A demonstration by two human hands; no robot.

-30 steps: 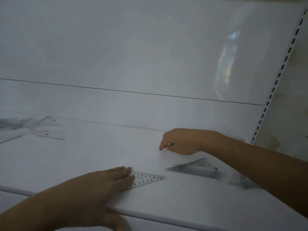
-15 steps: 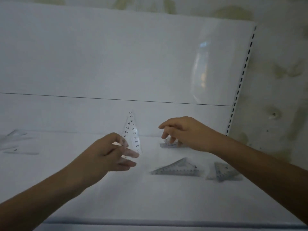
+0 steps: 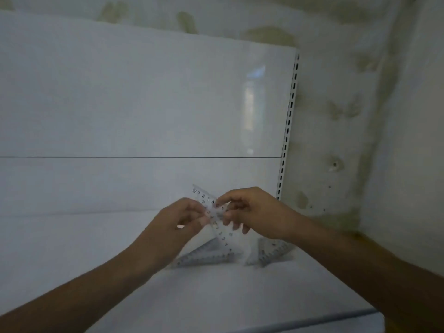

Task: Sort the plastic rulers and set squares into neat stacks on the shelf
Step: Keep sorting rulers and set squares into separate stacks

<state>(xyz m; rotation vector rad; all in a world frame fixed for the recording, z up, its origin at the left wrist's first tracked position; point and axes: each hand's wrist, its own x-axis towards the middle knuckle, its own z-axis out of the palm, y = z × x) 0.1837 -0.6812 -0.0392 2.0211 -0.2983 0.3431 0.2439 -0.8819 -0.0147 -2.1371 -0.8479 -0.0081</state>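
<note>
Both hands (image 3: 182, 219) (image 3: 254, 212) pinch set square (image 3: 219, 227), numerals 1–10.

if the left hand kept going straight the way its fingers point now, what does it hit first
Probably the right hand. The left hand points up and to the right, both hands holding the clear set squares between them, fingertips nearly meeting. Depth is hard to judge.

A white back panel (image 3: 144, 97) fills the left and centre of the frame, crossed by a thin horizontal seam. A slotted upright (image 3: 288, 131) runs down its right edge. Right of it stands a pale wall (image 3: 360, 116) blotched with yellowish stains.
</note>
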